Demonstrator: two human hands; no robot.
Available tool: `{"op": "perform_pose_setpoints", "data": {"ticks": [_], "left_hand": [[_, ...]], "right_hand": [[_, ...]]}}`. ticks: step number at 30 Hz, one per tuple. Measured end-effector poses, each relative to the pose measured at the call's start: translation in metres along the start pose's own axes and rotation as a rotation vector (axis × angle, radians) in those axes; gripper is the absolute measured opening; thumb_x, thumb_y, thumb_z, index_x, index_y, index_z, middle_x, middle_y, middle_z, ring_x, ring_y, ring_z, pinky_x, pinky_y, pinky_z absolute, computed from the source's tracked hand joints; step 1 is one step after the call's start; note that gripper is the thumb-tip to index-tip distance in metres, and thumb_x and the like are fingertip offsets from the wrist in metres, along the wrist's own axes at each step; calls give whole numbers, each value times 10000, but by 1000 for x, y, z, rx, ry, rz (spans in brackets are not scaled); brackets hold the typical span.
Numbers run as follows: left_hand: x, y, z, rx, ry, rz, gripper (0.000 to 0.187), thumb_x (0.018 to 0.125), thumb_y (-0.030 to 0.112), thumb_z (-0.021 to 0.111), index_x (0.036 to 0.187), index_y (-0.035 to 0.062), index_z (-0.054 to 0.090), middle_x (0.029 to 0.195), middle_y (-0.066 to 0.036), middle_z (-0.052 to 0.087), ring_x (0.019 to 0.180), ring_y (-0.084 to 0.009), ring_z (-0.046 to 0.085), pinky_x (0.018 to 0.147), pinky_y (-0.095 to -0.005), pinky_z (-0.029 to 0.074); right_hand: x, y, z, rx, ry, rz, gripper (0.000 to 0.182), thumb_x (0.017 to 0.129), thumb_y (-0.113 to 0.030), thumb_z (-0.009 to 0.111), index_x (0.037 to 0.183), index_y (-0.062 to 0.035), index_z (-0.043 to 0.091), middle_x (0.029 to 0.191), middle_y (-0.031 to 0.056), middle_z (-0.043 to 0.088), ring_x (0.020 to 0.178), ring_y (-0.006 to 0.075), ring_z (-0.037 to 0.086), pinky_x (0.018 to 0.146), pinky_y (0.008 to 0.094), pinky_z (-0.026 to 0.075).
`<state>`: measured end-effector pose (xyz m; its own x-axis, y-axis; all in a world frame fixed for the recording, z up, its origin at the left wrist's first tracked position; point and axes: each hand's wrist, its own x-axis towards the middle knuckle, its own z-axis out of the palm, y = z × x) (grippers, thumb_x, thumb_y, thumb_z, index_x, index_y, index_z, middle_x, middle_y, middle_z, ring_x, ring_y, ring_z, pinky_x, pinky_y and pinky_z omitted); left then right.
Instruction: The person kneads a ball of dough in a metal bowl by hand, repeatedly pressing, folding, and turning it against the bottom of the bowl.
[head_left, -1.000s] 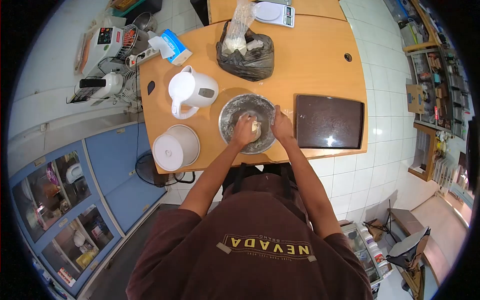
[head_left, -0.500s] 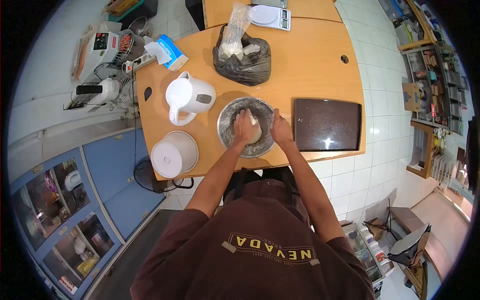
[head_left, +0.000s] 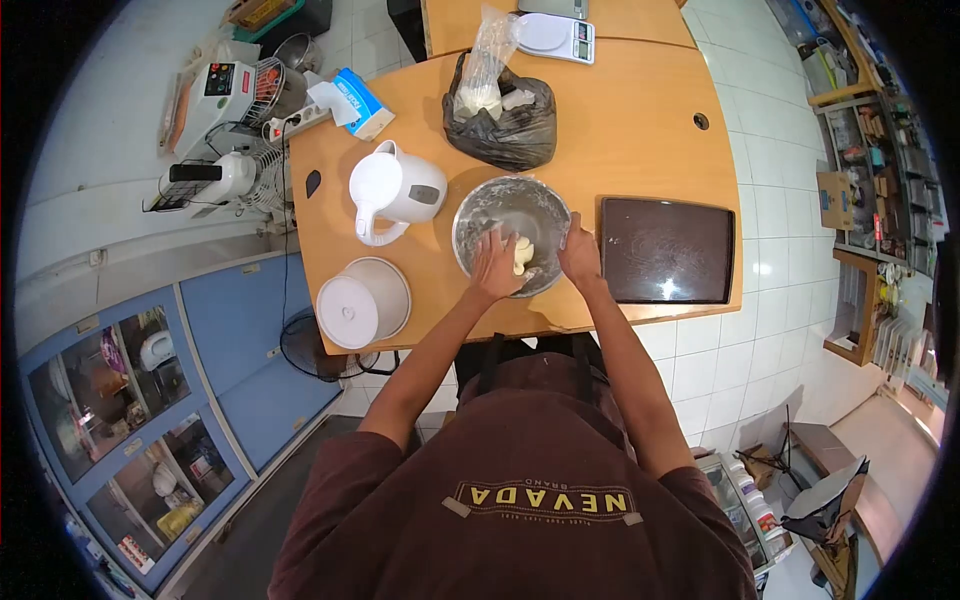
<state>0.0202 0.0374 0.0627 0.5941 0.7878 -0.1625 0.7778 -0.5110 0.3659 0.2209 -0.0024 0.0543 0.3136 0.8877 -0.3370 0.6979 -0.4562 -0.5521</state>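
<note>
Pale, lumpy dough (head_left: 523,254), apparently being kneaded, is touched inside a round grey metal bowl (head_left: 518,200) by the spread left hand (head_left: 494,264), while its rim is gripped by the right hand (head_left: 580,255), firm bracing probably being required for the next press.

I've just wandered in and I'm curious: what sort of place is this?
Probably a small baking kitchen or food workshop. A pale, dough-like lump sits in a metal bowl, a dark, shallow tray lies nearby, and a digital scale stands farther back.
</note>
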Motion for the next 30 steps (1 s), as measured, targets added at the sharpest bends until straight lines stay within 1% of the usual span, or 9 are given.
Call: {"op": "perform_pose_setpoints", "data": {"ticks": [3,6,9,12,18,21,24,27,30], "left_hand": [[8,-9,18,-48,126,197,713,771,351,811,1387,86,569,1349,-188,519,1292,-421,460,1118,-518,355],[14,-17,34,-126,-14,205,660,791,312,793,1381,114,574,1333,-139,549,1275,-413,482,1079,-506,402],[19,-13,35,-174,-70,113,600,782,307,793,1326,133,610,1323,-98,561,1258,-402,500,1025,-517,440],[21,3,28,11,4,84,522,783,296,791,1252,122,644,1270,-111,589,1233,-393,525,1002,-539,440],[56,17,28,98,-88,-70,511,818,405,737,1225,108,658,1229,-146,625,1235,-381,539,991,-563,426],[69,20,30,138,-62,-127,530,826,450,708,1219,97,660,1247,-154,626,1225,-385,546,971,-555,438],[73,20,30,-17,-18,-236,463,820,392,728,1203,138,670,1176,-158,638,1170,-397,565,954,-541,443],[70,3,30,-374,109,-355,465,811,328,746,1246,184,667,1153,-164,611,1144,-395,550,953,-518,435],[52,-2,22,-397,415,-291,494,801,291,761,1282,225,668,1124,-161,569,1132,-377,524,957,-496,424]], "right_hand": [[1,3,5,-11,3,-5,570,778,-2,729,1216,-11,364,903,341,675,880,513,679,788,556,564],[4,5,7,-14,3,-10,581,774,-2,731,1223,-8,362,907,340,675,881,506,680,782,548,566],[1,3,6,3,-7,20,550,804,-6,694,1253,-4,378,948,330,680,905,504,680,800,555,560],[-4,-2,0,-12,-14,37,536,817,-10,678,1266,-3,386,967,325,682,910,504,680,805,559,558],[-2,-4,-3,-49,-71,62,557,813,-15,687,1267,-8,364,965,327,679,899,505,682,797,558,562],[2,-1,-1,-65,-79,74,563,815,-25,694,1265,-12,356,964,329,677,898,505,683,799,557,563],[1,3,1,-68,-61,45,553,819,-36,691,1260,-13,358,959,336,674,898,508,683,796,561,562],[2,2,-4,-44,-38,1,543,820,-37,686,1253,-11,359,940,337,674,901,510,682,791,567,561],[1,6,-4,-34,-47,39,539,816,-23,682,1247,-8,359,921,332,676,892,511,682,785,569,561]]}}
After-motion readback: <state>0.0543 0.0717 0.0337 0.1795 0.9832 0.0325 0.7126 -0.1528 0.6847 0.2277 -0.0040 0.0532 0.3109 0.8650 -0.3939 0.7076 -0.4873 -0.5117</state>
